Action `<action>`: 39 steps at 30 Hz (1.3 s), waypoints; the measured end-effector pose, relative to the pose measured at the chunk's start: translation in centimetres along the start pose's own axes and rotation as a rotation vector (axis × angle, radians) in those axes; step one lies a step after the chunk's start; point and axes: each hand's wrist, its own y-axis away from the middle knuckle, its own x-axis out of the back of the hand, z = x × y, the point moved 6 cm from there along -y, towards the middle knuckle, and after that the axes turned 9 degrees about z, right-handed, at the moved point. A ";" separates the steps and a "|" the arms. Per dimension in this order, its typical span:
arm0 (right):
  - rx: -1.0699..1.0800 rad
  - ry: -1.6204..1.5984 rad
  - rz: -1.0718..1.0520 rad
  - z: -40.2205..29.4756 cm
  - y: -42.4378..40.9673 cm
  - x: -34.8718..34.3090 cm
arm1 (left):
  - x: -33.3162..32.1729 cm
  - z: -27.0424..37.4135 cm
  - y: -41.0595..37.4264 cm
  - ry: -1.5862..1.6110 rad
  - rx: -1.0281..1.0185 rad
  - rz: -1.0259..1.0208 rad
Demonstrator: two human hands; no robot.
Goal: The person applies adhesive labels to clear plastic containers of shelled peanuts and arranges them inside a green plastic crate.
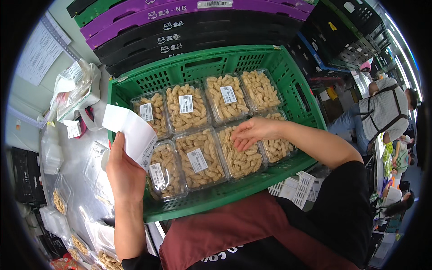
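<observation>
My left hand (125, 168) grips a folded strip of white printed labels (130, 130) over the left rim of a green plastic crate (202, 206). Two rows of clear plastic clamshell boxes holding unshelled peanuts lie in the crate. My right hand (251, 133) is over a peanut box (243, 165) in the near row, fingers bent down and nothing visible in them; whether they touch the lid cannot be told. White labels show on several boxes, among them one label (197, 160) on the box just left of it. The far right box (260, 89) shows a bare lid.
Stacked black and purple crates (202, 25) rise behind the green one. On the metal table (84, 189) at left are empty clear boxes (52, 155), loose peanuts (109, 260) and a white bin (81, 91). Other people, one in a grey shirt (384, 101), are at right.
</observation>
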 end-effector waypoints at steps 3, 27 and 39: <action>0.048 -0.001 0.014 0.1 0.5 -0.1 | -0.1 0.3 0.4 0.022 0.020 -0.040; 1.809 0.982 0.602 -15.9 7.2 -15.4 | -4.4 -0.6 5.8 0.019 0.249 -0.098; 1.706 0.996 0.458 -16.1 7.1 -14.9 | -4.2 -1.3 5.9 -0.040 0.088 -0.155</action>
